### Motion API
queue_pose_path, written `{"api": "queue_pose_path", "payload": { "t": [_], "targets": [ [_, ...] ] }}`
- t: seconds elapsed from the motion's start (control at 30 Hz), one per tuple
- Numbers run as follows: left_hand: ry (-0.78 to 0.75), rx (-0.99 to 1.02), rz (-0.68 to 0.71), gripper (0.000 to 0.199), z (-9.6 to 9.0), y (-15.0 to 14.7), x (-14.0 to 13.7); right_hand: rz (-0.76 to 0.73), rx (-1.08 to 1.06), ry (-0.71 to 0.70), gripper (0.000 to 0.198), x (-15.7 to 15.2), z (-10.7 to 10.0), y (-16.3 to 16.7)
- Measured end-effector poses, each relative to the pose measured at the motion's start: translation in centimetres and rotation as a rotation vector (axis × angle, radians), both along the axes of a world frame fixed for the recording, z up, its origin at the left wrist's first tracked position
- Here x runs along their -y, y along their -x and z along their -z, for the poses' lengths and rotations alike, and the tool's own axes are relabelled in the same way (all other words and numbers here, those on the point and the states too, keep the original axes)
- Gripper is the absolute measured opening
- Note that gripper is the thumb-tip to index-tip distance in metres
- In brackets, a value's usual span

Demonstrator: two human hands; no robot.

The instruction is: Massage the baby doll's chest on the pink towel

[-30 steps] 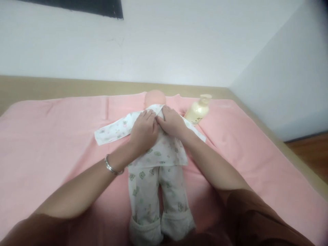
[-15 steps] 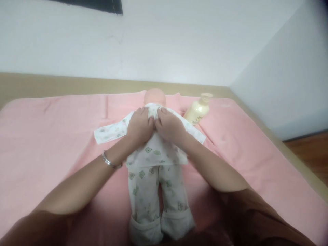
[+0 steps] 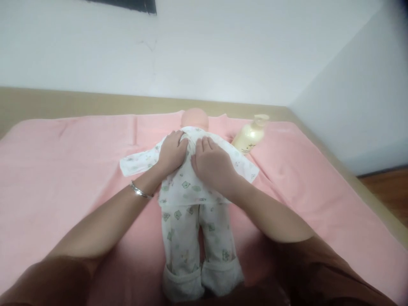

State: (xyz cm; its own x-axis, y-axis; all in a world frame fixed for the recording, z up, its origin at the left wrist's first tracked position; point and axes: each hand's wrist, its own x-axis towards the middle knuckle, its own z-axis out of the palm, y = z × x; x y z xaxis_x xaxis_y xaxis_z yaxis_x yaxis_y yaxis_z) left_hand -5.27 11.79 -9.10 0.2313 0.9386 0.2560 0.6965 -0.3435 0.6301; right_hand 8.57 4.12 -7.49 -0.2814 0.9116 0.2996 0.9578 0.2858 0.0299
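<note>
A pale, plain wall (image 3: 223,55) rose behind a flat tan surface (image 3: 47,97); over this spread a broad salmon-pink cloth (image 3: 63,170), lightly creased, its far edge short of the wall and wide stretches of it lying to both sides of the arms. A dressed doll (image 3: 183,191) with a smooth, bald, peach-coloured head (image 3: 195,118) lay on the cloth, legs toward the person; it wore a white printed shirt (image 3: 181,180) and matching fabric trousers (image 3: 181,238) with 2 turned-up cuffs. The 2 hands were on the shirt's upper part, below the head; the right hand (image 3: 216,163) was flattened, fingers nearly together; the left hand (image 3: 174,149) curved near the shoulder, and whether it pinched fabric I could not tell. Beside the sleeve on the right leaned a cream-yellow pump bottle (image 3: 250,136), its dark lettering (image 3: 248,148) too blurred to read; a silver metal bangle (image 3: 140,191) circled the left wrist.
</note>
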Motion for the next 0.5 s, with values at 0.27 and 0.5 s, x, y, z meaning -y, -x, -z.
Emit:
{"api": "queue_pose_path", "payload": {
  "t": [0.27, 0.5],
  "targets": [
    [-0.042, -0.046, -0.031, 0.044, 0.8, -0.4, 0.6, 0.023, -0.242, 0.116, 0.056, -4.3, 0.4, -2.1],
    [-0.044, -0.046, -0.045, 0.045, 0.7, -0.4, 0.5, 0.026, -0.281, 0.211, 0.066, -5.2, 0.6, -2.9]
  ]
}}
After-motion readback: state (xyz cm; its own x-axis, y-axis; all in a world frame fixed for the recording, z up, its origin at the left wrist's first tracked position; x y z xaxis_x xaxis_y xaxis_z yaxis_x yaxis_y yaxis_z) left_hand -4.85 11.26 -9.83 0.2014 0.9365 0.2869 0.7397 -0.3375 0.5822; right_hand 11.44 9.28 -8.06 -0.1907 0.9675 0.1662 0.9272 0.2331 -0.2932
